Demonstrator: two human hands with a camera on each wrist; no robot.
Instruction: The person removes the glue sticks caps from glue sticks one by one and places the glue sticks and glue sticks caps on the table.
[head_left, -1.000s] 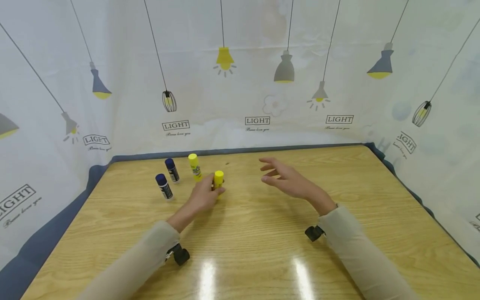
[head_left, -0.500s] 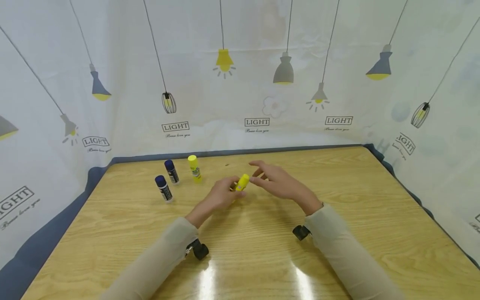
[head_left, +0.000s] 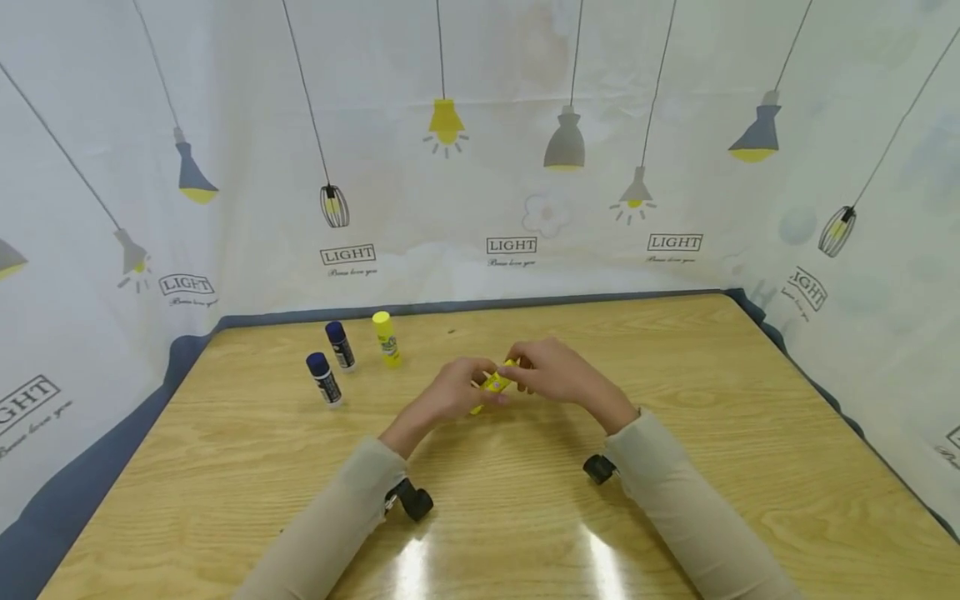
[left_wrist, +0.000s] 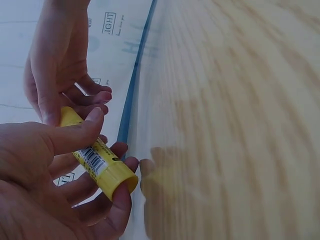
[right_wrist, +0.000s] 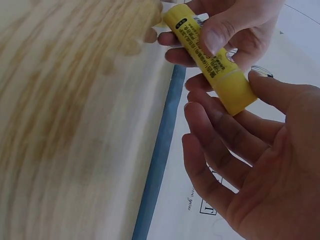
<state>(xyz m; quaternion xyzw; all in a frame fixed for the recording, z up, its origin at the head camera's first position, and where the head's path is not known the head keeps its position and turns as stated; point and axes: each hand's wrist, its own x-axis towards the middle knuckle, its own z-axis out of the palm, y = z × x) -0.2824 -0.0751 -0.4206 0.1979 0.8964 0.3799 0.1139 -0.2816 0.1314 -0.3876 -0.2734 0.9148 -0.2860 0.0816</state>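
Tilted above the table is a yellow glue stick (head_left: 495, 383), with print and a barcode on its label. My left hand (head_left: 453, 390) holds its body, the thumb lying across the label in the left wrist view. At the capped end, my right hand (head_left: 558, 371) pinches the yellow cap (right_wrist: 237, 93) between thumb and index finger, its other fingers loosely bent below. The cap sits on the tube. Another yellow glue stick (head_left: 386, 339) stands upright on the left part of the table, beside two glue sticks with dark blue caps, one behind (head_left: 341, 346) and one nearer (head_left: 324, 380).
The wooden table (head_left: 675, 367) has a dark blue border along its far edge. A white curtain (head_left: 510, 192) printed with lamps hangs behind and at both sides. A small dark speck (head_left: 451, 332) lies near the back. Light reflects off the near surface.
The left hand has carried the yellow glue stick rightward from beside the other glue sticks and tilted it. My right hand has come in leftward and taken hold of the cap.
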